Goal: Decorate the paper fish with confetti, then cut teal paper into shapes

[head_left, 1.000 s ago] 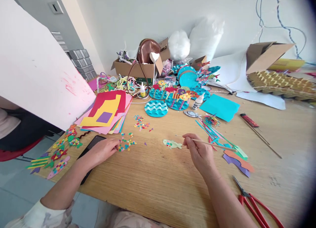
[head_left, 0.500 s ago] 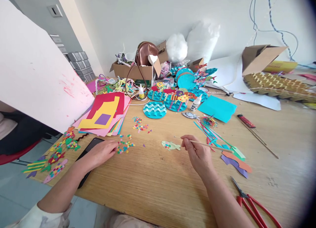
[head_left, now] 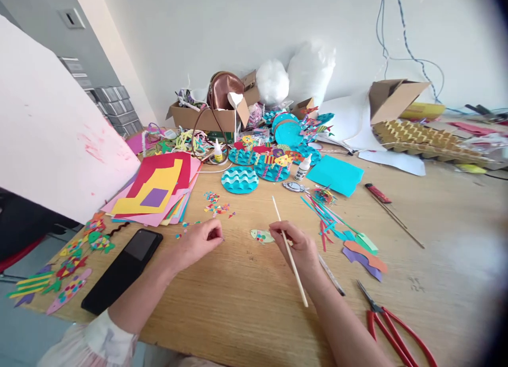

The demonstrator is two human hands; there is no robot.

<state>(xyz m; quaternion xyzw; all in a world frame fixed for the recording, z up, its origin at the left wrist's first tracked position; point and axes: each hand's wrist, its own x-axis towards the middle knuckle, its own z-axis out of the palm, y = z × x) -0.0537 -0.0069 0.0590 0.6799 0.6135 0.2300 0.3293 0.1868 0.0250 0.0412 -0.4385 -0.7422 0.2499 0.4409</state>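
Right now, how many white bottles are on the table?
2: one bottle in front of the brown bag, a second bottle beside the turquoise sheet. Others may be hidden.

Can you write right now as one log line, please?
left hand: fingers curled, contents hidden | right hand: holds pale stick, near spotted paper fish | red-handled tool: on table

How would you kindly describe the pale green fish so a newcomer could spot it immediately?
On the wooden table, find the right hand holding a thin stick. The small dotted fish lies by that hand, head pointing left. Its pale green colour and lone position set it apart from the paper fish clustered at the table's left edge.
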